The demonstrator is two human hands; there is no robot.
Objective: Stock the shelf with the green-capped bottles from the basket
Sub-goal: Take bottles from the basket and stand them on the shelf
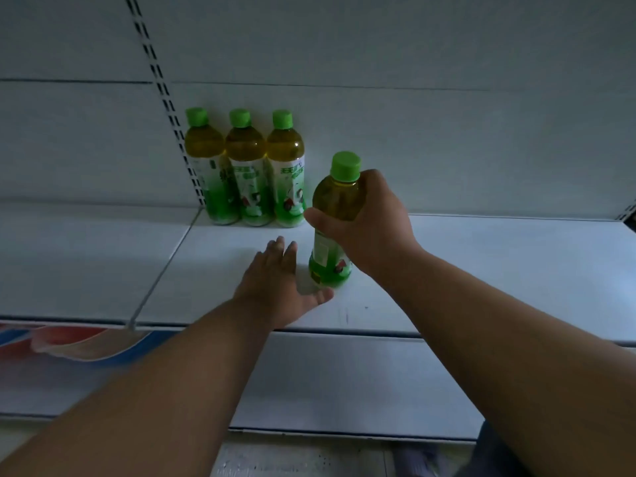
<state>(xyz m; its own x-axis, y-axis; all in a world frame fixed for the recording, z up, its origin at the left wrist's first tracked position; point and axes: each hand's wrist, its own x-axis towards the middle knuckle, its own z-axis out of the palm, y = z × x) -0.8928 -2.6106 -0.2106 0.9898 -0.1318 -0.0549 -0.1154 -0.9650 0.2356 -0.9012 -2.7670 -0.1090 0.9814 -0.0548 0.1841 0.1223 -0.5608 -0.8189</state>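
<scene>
On the shelf (481, 270), right hand (370, 223) fingers wrap a green-capped bottle (335, 218); left hand (275, 284) fingers spread, empty

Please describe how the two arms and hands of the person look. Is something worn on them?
Both forearms are bare up to the frame edge: no sleeves, gloves or watch show. The left hand and the right hand show no rings or markings, though the light is dim.

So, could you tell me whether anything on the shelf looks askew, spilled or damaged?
Nothing stands out. Three bottles stand upright in a tight row at the back wall, caps on. The right hand holds a fourth bottle upright in front; the left hand is open beside it. No spill shows on the shelf.
</scene>
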